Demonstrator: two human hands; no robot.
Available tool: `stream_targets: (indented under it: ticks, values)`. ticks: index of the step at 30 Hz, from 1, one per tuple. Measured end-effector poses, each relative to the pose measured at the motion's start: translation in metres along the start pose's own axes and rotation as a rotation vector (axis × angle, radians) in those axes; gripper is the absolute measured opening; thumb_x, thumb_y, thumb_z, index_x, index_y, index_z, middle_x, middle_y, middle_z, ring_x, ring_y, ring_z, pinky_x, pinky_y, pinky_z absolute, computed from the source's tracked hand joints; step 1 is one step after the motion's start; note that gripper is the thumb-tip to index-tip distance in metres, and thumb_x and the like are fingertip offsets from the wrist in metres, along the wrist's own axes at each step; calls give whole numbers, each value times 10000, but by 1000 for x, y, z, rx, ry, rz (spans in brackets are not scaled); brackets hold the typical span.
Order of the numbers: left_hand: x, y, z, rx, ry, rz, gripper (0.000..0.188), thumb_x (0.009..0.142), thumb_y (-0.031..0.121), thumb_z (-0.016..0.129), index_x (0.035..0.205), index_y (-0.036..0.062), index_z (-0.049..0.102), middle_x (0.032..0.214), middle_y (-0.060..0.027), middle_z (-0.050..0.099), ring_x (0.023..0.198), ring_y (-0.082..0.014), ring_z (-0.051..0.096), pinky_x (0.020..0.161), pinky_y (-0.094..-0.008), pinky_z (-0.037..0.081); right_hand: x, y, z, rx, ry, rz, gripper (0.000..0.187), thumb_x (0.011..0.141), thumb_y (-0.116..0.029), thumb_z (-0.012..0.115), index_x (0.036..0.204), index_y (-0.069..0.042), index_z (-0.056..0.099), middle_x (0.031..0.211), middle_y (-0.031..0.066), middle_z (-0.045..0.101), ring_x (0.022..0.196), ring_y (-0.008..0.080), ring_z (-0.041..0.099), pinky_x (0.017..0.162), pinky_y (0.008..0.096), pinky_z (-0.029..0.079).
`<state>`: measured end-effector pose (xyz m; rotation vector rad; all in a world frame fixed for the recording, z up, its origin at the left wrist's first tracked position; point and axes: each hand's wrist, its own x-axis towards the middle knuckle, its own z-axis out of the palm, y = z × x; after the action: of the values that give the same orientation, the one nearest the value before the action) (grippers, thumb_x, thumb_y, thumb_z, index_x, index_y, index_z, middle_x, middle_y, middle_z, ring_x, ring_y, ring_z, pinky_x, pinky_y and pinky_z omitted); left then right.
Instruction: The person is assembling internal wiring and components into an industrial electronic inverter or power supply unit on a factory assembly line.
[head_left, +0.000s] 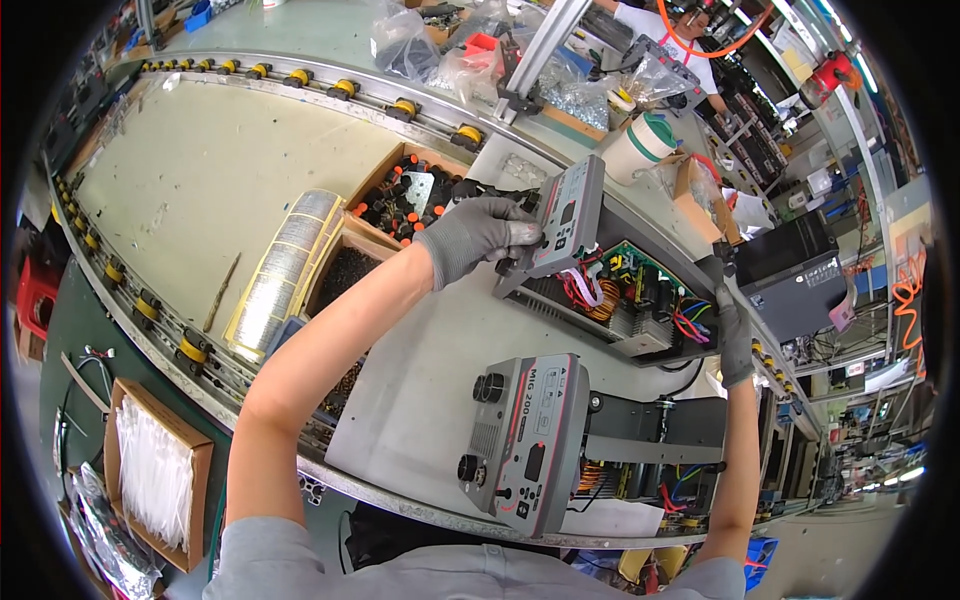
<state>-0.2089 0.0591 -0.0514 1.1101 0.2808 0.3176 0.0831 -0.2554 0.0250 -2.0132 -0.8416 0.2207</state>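
Observation:
Both my hands wear grey gloves and are at the far welding machine, whose open casing shows a copper coil, green circuit board and coloured wires [625,290]. My left hand [480,240] is closed on the left edge of its tilted front panel [567,215], beside the knobs. My right hand [735,325] is closed around the rear end of the casing, its fingertips partly hidden. Nearer to me stands a second open welding machine [540,445], its grey front panel facing left with two black knobs. My right forearm passes by its rear end.
Left of the machines are a cardboard box of black and orange knobs [400,195], a box of small dark parts [345,265] and silver label sheets [285,270]. A roller rail [300,78] borders the bench. White cable ties fill a box [155,475] at lower left. A person works at far right.

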Motion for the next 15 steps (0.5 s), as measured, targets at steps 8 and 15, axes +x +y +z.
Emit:
stream_targets:
  ticks: [8,15]
  values:
    - [8,2,-5,162,-1,-1,224,855,249,767,972,74,693,844,17,661,692,-41,530,589,-188,379,4,0,2,16,3,56,514,998,-388,555,1299,28,589,1084,13,617,926,85,530,817,232,441]
    - [7,-6,-2,64,-21,19,196,873,218,745,972,61,681,806,-23,671,671,-82,582,600,-225,434,-2,-16,6,-115,4,125,530,990,-403,540,1309,17,587,1096,34,632,922,83,546,792,227,446]
